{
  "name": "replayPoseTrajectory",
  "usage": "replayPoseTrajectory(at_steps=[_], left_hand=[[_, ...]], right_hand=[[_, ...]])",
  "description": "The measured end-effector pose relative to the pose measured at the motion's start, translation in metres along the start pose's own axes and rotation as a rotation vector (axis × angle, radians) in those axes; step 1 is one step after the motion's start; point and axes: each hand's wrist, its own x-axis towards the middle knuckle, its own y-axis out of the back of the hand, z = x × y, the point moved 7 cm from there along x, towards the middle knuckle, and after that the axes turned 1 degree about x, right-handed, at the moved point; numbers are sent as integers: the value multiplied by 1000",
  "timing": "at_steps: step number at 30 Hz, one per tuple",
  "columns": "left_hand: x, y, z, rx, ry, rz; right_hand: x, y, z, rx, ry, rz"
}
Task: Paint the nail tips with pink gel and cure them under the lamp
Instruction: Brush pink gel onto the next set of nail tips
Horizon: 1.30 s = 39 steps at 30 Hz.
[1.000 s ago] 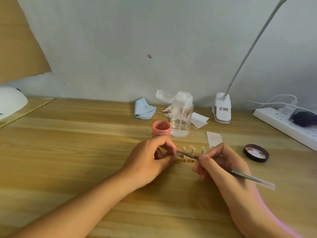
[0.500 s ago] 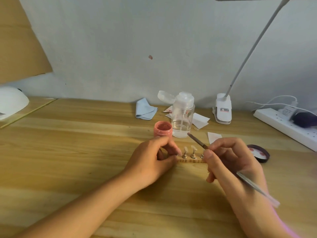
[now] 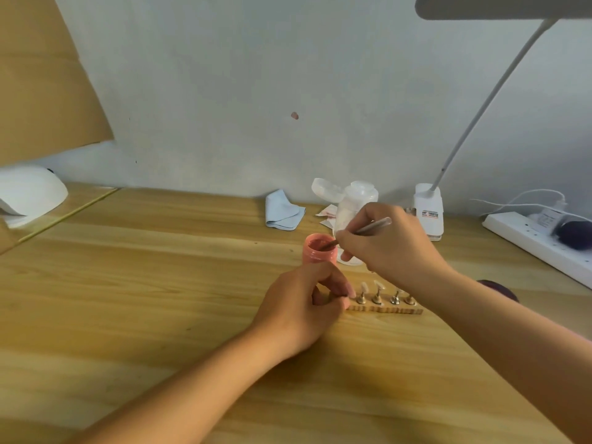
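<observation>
A small open jar of pink gel (image 3: 318,251) stands on the wooden table (image 3: 160,283). My right hand (image 3: 387,245) grips a thin brush (image 3: 368,230), whose tip dips into the jar. A wooden strip (image 3: 384,309) lies in front of the jar and carries several pale nail tips (image 3: 378,288) on little metal stands. My left hand (image 3: 304,306) pinches the left end of that strip and hides the stand there. The white curing lamp (image 3: 28,193) sits at the far left edge of the table.
A clear pump bottle (image 3: 355,200) stands behind the jar, partly hidden by my right hand. A folded blue cloth (image 3: 282,209) and paper scraps lie by the wall. The clip desk lamp (image 3: 429,209), a white power strip (image 3: 538,245) and the dark jar lid (image 3: 499,288) are on the right.
My right hand lifted the brush off the nail tips and moved it up and left into the pink jar. My left hand stayed on the strip's left end.
</observation>
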Motion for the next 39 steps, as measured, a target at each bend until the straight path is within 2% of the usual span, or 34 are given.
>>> replayPoseTrajectory(at_steps=[4, 6, 8, 11, 15, 27, 33, 39], left_hand=[[0, 0, 1, 4, -14, -9], [0, -1, 0, -4, -22, -14], [0, -1, -1, -13, -30, -14], [1, -2, -1, 14, -39, -6], [1, -2, 2, 75, -87, -27], [-2, -2, 8, 116, -139, -29], [-3, -1, 11, 134, -147, -29], [-2, -2, 9, 159, -144, -25]], right_hand=[[6, -6, 0, -39, -27, -30], [-1, 2, -2, 7, -12, 38], [-16, 12, 0, 170, 6, 119], [-50, 18, 13, 533, 17, 118], [-89, 21, 36, 703, 37, 125], [-92, 11, 61, 767, -88, 98], [-92, 10, 60, 785, -79, 115], [-92, 5, 54, 736, -35, 61]])
